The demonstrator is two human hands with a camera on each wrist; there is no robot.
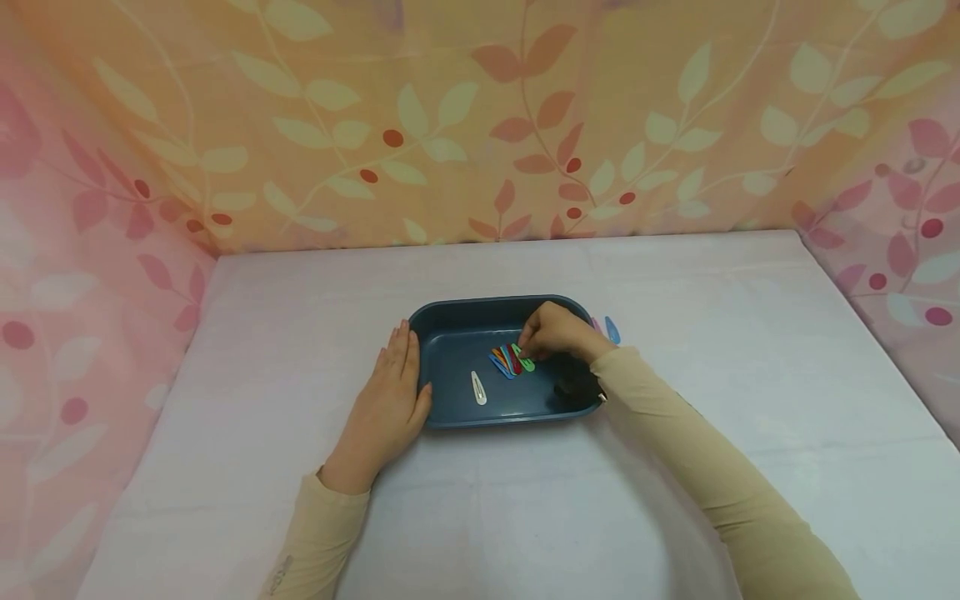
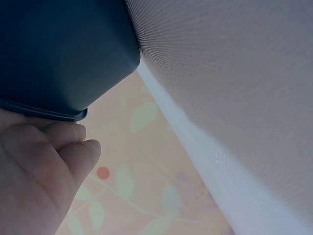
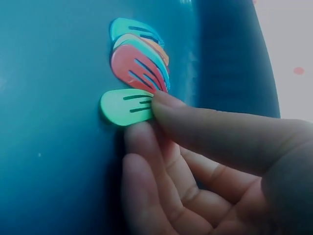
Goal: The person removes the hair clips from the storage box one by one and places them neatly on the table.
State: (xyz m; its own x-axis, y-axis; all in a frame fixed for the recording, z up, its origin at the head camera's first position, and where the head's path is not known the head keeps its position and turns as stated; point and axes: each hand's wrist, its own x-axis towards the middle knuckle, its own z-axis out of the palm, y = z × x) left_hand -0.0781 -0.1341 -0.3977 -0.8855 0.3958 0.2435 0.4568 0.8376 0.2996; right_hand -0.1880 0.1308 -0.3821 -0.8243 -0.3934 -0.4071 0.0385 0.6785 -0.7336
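A dark blue rectangular tray [image 1: 450,350] stands on the white-covered table. My left hand [image 1: 386,404] rests flat against its left rim, fingers straight; the left wrist view shows the fingers along the rim's underside. Inside the tray, my right hand [image 1: 557,332] pinches a green snap hair clip [image 3: 122,105] between thumb and fingers. Next to it lies an overlapping row of hair clips, with a red hair clip [image 3: 134,66] nearest and a blue hair clip [image 3: 129,28] at the far end. A white hair clip [image 1: 478,388] lies apart, nearer the tray's front.
Beyond the tray's right end, a blue clip [image 1: 612,330] and a pink clip [image 1: 596,325] lie on the table, partly hidden by the right arm. A dark shadow covers the tray's right part. Floral cloth [image 1: 450,125] hangs behind the white table [image 1: 300,292].
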